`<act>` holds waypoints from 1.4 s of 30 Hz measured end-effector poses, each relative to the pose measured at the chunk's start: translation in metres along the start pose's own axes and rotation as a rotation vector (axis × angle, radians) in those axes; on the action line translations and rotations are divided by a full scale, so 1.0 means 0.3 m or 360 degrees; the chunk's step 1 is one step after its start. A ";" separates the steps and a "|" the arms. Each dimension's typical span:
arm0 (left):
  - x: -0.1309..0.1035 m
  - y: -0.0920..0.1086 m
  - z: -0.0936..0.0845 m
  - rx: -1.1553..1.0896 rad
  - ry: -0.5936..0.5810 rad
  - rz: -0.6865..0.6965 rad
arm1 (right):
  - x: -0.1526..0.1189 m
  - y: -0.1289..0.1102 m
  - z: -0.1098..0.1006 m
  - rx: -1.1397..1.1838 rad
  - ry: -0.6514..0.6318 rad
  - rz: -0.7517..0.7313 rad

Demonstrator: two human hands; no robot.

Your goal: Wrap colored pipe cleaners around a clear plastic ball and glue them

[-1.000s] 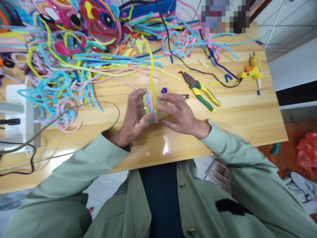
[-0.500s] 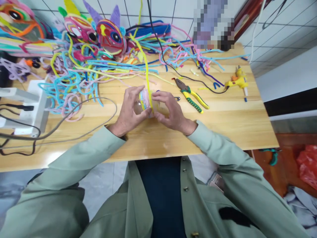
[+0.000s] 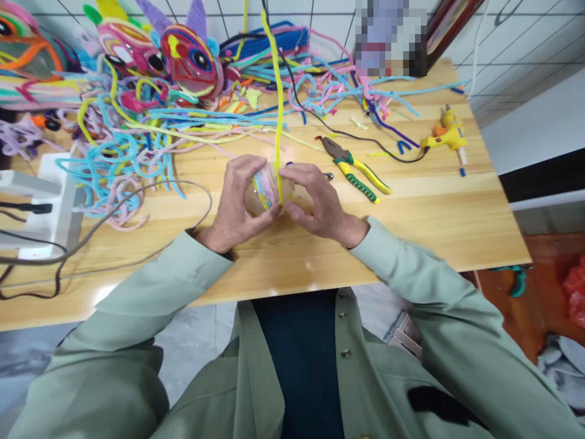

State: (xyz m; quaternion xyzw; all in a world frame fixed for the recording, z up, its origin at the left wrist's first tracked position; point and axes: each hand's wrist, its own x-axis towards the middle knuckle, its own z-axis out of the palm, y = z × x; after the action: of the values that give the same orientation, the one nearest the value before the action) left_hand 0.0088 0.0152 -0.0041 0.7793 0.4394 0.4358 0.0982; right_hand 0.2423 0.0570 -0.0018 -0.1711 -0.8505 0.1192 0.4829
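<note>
Between my hands is a clear, rounded plastic piece [image 3: 251, 196] with pink, blue and yellow pipe cleaners laid side by side on it. My left hand [image 3: 237, 204] is closed round its left side, fingers behind and thumb in front. A long yellow pipe cleaner [image 3: 280, 116] runs down to the piece from the far side of the table. My right hand [image 3: 317, 204] curls at the lower part of this strand, fingertips and thumb against it. My fingers partly hide the plastic piece.
Pliers [image 3: 354, 167] lie right of my hands, with a yellow glue gun [image 3: 448, 139] farther right. Pipe cleaners [image 3: 132, 152] are heaped at the back left, before decorated masks [image 3: 194, 61]. A white power strip [image 3: 57, 201] and loose cables sit at the left.
The plastic piece has tilted slightly in my hands, and the yellow pipe cleaner stands straighter. The camera view has shifted a little. Both hands keep their hold.
</note>
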 end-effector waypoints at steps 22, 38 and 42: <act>-0.009 0.002 0.005 -0.0202 0.0004 0.0000 | -0.022 -0.008 -0.002 0.0047 -0.0116 0.0158; 0.009 -0.011 -0.015 -0.0174 -0.0078 -0.0047 | 0.003 0.019 0.011 -0.0001 -0.0136 0.0098; 0.009 -0.034 -0.016 -0.0222 -0.0075 0.0036 | 0.000 0.024 0.014 -0.0056 -0.0200 0.0125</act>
State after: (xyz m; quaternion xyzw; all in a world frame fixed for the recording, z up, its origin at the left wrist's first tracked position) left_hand -0.0003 0.0223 -0.0051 0.7854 0.3967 0.4482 0.1578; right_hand 0.2399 0.0633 -0.0067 -0.2049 -0.8737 0.1336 0.4205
